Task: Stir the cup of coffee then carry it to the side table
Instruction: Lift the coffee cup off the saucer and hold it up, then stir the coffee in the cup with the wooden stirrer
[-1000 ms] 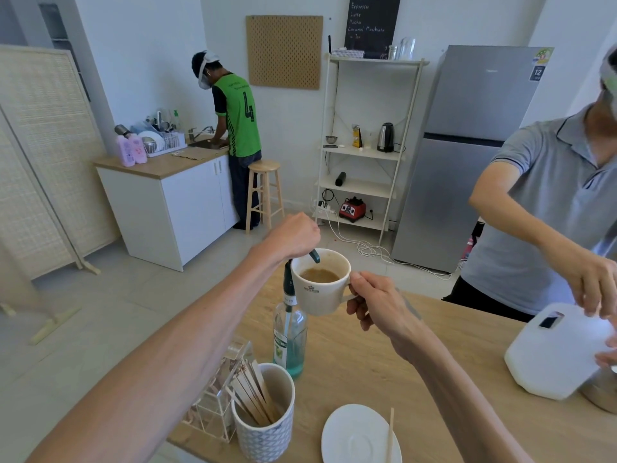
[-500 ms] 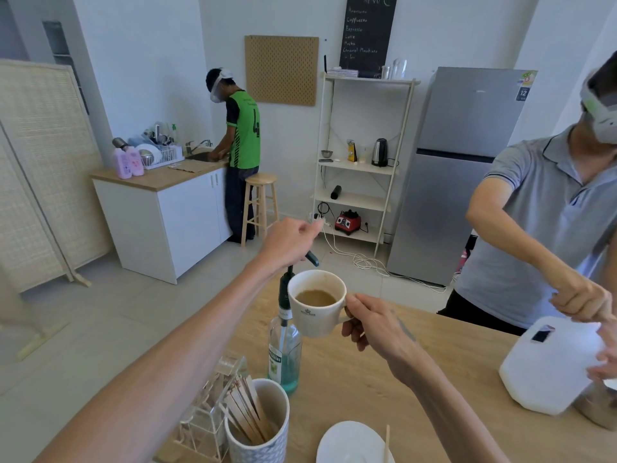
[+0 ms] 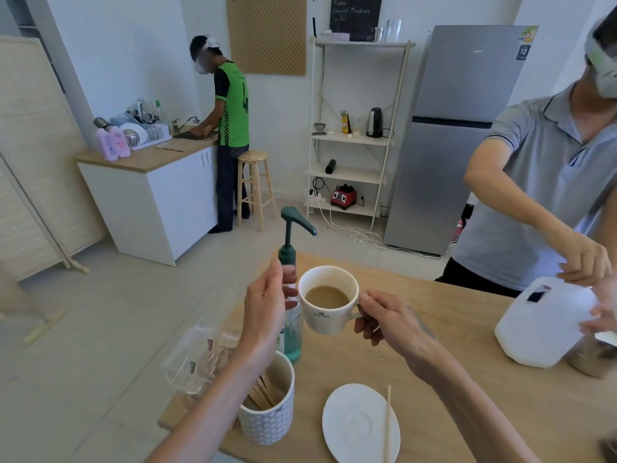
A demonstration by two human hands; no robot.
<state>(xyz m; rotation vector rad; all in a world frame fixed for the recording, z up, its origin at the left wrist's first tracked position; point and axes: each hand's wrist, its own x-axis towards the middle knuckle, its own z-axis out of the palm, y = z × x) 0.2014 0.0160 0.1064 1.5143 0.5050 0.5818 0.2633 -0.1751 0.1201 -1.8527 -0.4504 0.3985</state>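
Your right grip (image 3: 387,324) pinches the handle of the white ceramic cup of milky coffee (image 3: 329,315), holding it upright in the air above the pale wooden tabletop (image 3: 467,312). Your left grip (image 3: 267,305) is spread loosely and holds nothing. It is just beside the cup's left wall, in front of the green-pump glass bottle (image 3: 290,242). Nearer you lies a white round saucer (image 3: 354,426) carrying a thin wooden stir stick (image 3: 388,426).

Walls (image 3: 140,45): white | back wall: white shelf unit (image 3: 354,138) | silver fridge (image 3: 460,128) just right of it | pegboard (image 3: 266,35) up-left | wooden stool (image 3: 255,185) left | white cabinet (image 3: 160,202), wood top, further left | woven screen (image 3: 30,145) far left | floor (image 3: 117,312): pale tiles
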